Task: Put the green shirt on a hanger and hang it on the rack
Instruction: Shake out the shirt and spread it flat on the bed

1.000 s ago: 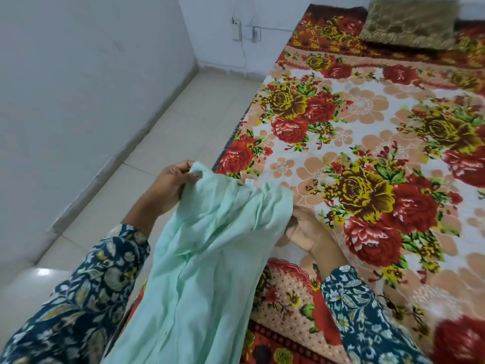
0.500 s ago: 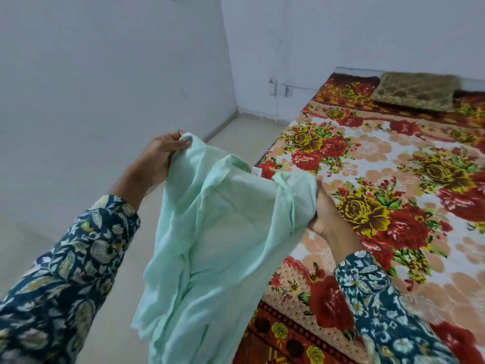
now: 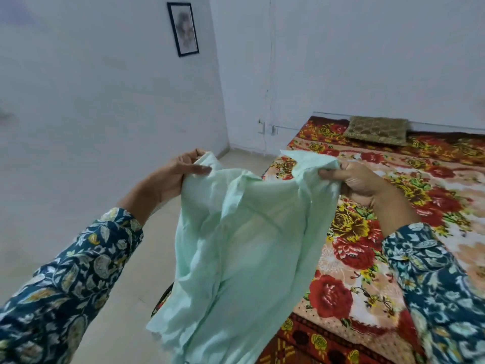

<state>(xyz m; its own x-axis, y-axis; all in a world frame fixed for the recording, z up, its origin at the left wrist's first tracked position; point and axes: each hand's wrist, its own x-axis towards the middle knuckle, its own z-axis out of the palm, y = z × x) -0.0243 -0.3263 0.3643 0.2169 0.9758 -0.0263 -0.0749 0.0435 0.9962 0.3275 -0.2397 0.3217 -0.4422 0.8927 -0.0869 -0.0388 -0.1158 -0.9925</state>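
The left hand [image 3: 178, 172] and right hand [image 3: 359, 182] each pinch a top corner of the soft, light, floppy shirt [image 3: 244, 245], hanging by the bed [image 3: 393, 232] at 3 o'clock.

Soft even daylight, slight blur, wide-angle edge warp

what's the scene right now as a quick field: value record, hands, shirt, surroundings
left hand: pinching one top edge of the green shirt
right hand: gripping the other top edge
shirt state: held up, spread between the hands, lower part hanging loose
hanger: none in view
rack: none in view
bed: at right, floral cover
pillow: at the bed's far end
wall picture: framed
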